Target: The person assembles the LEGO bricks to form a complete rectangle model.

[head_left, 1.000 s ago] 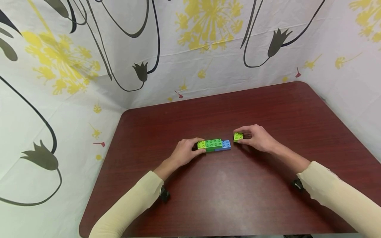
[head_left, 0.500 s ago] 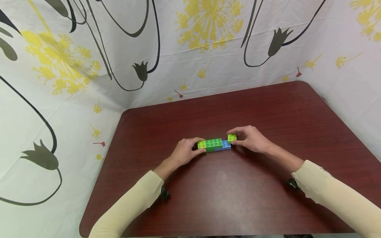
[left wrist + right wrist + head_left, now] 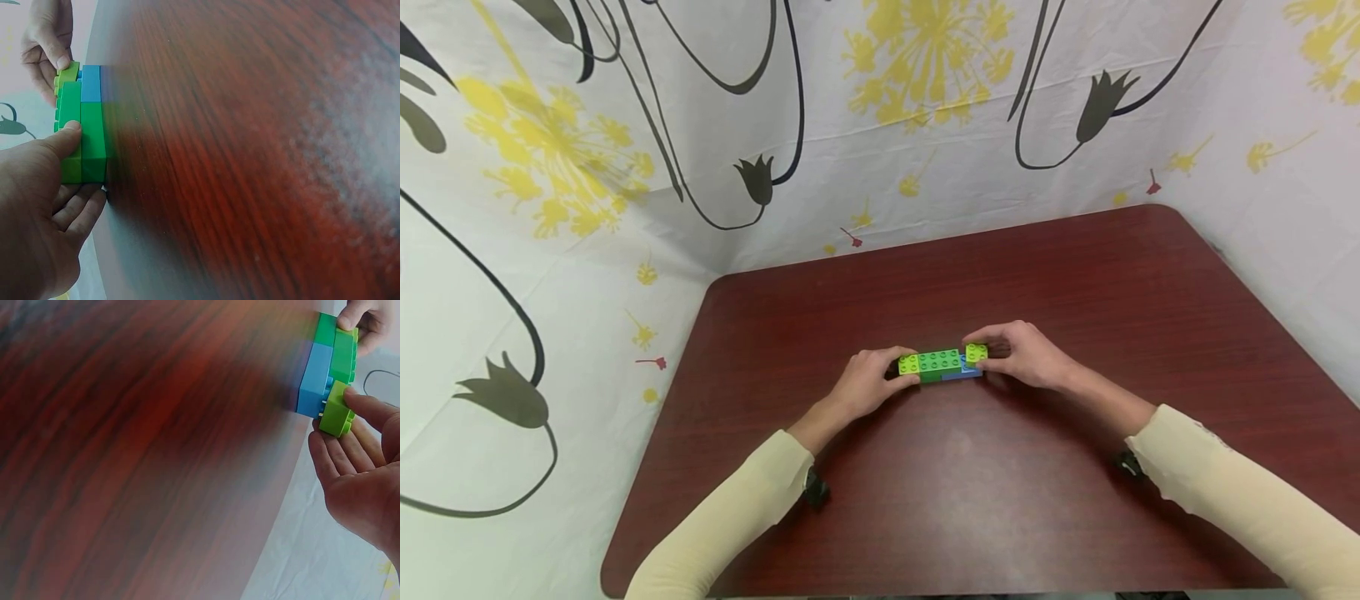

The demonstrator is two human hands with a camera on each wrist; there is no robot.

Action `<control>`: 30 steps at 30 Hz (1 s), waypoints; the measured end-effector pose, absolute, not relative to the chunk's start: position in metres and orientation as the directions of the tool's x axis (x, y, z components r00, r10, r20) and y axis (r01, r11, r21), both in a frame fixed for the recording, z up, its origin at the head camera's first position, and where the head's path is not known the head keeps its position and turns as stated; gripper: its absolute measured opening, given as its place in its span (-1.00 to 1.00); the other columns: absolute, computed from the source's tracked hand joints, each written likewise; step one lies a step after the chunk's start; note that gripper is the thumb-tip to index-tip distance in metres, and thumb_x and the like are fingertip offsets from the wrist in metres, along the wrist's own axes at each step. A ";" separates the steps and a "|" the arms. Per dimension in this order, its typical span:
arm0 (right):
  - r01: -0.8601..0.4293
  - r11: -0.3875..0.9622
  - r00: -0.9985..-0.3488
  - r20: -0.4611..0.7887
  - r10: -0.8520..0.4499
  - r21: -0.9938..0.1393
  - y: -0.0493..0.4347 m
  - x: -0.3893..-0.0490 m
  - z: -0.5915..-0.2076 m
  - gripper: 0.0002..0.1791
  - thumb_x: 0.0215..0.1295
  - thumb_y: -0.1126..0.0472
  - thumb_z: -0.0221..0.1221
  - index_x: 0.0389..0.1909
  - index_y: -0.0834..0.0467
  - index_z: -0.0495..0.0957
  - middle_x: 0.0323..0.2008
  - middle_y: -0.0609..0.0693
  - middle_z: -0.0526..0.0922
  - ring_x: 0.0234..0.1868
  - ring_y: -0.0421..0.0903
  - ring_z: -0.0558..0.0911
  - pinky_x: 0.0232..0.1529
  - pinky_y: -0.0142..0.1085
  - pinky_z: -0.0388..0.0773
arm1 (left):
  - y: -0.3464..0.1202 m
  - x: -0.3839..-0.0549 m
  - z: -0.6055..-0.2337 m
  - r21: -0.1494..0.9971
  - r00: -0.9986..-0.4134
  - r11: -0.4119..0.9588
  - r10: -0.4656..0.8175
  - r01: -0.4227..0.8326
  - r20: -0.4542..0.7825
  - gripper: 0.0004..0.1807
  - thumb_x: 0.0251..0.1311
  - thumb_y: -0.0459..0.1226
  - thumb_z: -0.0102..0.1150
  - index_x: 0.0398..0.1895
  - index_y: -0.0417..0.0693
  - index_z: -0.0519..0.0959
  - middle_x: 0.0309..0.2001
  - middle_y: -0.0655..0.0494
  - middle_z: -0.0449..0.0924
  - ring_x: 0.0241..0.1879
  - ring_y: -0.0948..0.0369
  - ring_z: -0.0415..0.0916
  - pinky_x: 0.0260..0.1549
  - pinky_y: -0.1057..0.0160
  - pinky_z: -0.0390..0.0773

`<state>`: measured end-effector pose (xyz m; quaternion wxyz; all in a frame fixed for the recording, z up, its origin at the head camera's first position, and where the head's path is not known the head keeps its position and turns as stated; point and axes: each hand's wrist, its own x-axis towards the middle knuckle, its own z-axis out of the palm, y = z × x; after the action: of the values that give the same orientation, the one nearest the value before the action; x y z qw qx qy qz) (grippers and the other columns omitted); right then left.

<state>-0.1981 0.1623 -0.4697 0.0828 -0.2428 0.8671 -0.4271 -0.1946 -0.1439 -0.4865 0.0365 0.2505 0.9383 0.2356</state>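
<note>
My left hand (image 3: 867, 382) grips the left end of a low two-layer row of toy building bricks. On its top layer are a lime green brick (image 3: 908, 364) at that end and a longer green brick (image 3: 938, 361) beside it. Below, a green brick (image 3: 94, 140) and a blue brick (image 3: 314, 378) form the bottom layer on the table. Between thumb and fingers my right hand (image 3: 1028, 354) pinches a second lime green brick (image 3: 336, 411), close over the blue brick's studs at the right end. A narrow gap with studs shows beneath it in the right wrist view.
The dark red wooden table (image 3: 955, 500) extends around the bricks on all sides. Behind it and to the left hangs white cloth (image 3: 850, 150) with yellow and grey flower prints. Dark wrist devices show under both sleeves (image 3: 730, 508).
My right hand has moved left, bringing its lime green brick from beside the row to over the blue brick's studs. The left hand and the row have stayed put.
</note>
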 end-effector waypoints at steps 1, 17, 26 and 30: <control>-0.352 0.514 -0.867 0.065 -0.495 -0.782 0.162 -0.198 -0.470 -0.57 0.36 0.33 0.43 0.24 0.24 0.68 0.17 0.19 0.72 0.14 0.15 0.74 0.13 0.08 0.67 | -0.144 -0.195 -0.486 0.461 -0.872 0.764 0.487 0.452 0.049 -0.49 0.40 0.06 0.38 0.32 0.13 0.65 0.09 0.18 0.75 -0.19 0.29 0.59 -0.14 0.23 0.61; -0.366 0.491 -0.849 0.067 -0.525 -0.791 0.158 -0.198 -0.469 -0.56 0.35 0.40 0.42 0.24 0.22 0.68 0.16 0.17 0.73 0.13 0.10 0.74 0.12 0.07 0.67 | -0.144 -0.195 -0.486 0.467 -0.871 0.760 0.490 0.453 0.049 -0.50 0.40 0.06 0.37 0.33 0.13 0.65 0.08 0.18 0.75 -0.19 0.30 0.61 -0.15 0.23 0.62; -0.376 0.496 -0.836 0.056 -0.545 -0.783 0.156 -0.199 -0.469 -0.56 0.37 0.41 0.39 0.26 0.20 0.68 0.16 0.16 0.73 0.16 0.11 0.72 0.14 0.07 0.66 | -0.144 -0.194 -0.484 0.459 -0.869 0.762 0.493 0.457 0.046 -0.49 0.41 0.06 0.37 0.33 0.12 0.65 0.09 0.17 0.75 -0.17 0.30 0.62 -0.14 0.22 0.63; -0.373 0.499 -0.837 0.052 -0.545 -0.782 0.155 -0.199 -0.469 -0.56 0.36 0.42 0.39 0.25 0.19 0.69 0.14 0.15 0.74 0.16 0.10 0.73 0.14 0.07 0.66 | -0.144 -0.194 -0.484 0.457 -0.868 0.762 0.495 0.458 0.045 -0.49 0.41 0.06 0.37 0.33 0.11 0.65 0.09 0.16 0.75 -0.16 0.29 0.62 -0.13 0.21 0.63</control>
<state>-0.1993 0.1551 -0.4688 0.1016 -0.2671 0.8597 -0.4235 -0.1944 -0.1435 -0.4841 0.0389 0.2540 0.9379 0.2329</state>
